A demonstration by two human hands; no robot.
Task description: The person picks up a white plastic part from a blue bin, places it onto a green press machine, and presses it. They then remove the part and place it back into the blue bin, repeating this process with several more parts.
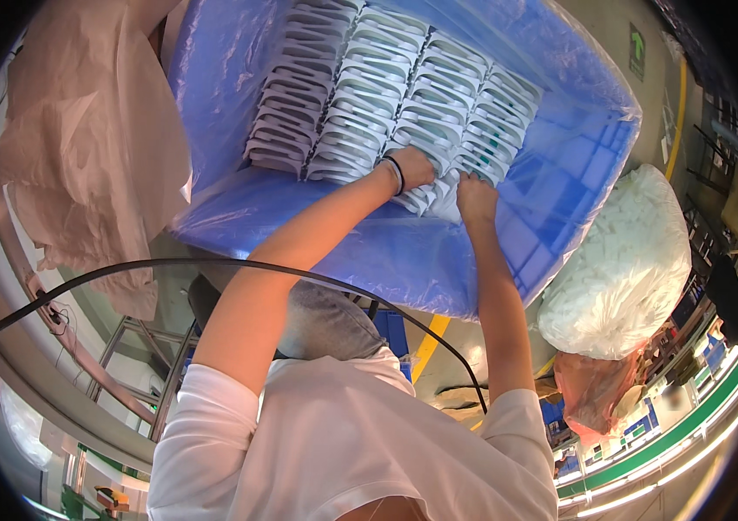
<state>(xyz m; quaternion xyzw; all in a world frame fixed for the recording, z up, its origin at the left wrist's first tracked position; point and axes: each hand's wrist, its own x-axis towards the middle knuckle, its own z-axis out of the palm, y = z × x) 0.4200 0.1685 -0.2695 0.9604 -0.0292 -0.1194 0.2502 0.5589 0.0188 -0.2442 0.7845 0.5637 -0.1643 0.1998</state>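
White curved plastic parts [360, 113] stand on edge in several tight rows inside a large blue crate [551, 227] lined with clear film. My left hand [412, 168], with dark and light bands at its wrist, is closed on a white plastic part at the near end of a middle row; its fingertips are hidden. Just to the right, my right hand [477, 200] reaches down to the near end of the rightmost row. Its fingers are curled in against the white parts, and what they grip is hidden. Between the hands lies a pale sheet or part [447, 198].
Brown paper [82, 156] hangs left of the crate. A stuffed whitish plastic bag [621, 269] stands to the right, with a reddish bag [599, 391] beside it. A black cable [169, 262] arcs across the view above my forearms. Metal framing [139, 347] is at lower left.
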